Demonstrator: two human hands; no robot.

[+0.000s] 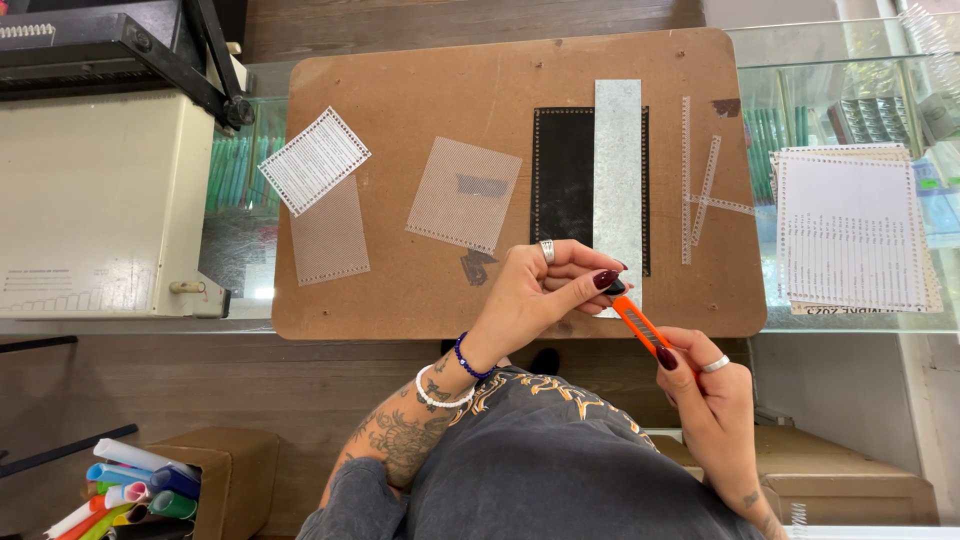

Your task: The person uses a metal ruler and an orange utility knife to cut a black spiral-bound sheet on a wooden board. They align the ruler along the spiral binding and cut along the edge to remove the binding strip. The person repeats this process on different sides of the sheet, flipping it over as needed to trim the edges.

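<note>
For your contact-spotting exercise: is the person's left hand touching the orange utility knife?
Touching. The head view shows the left hand with its fingertips pinching the black tip of the orange utility knife, while the right hand grips its handle.

This looks like a small copy or stationery shop with a binding service. The hands work over a brown cutting board (400, 90) laid on a glass display counter (850, 45). Far left of them stands a cream binding machine (95, 200); to their right lies a stack of punched pages (850, 235). Below left, coloured markers (130, 490) fill a box.
</note>
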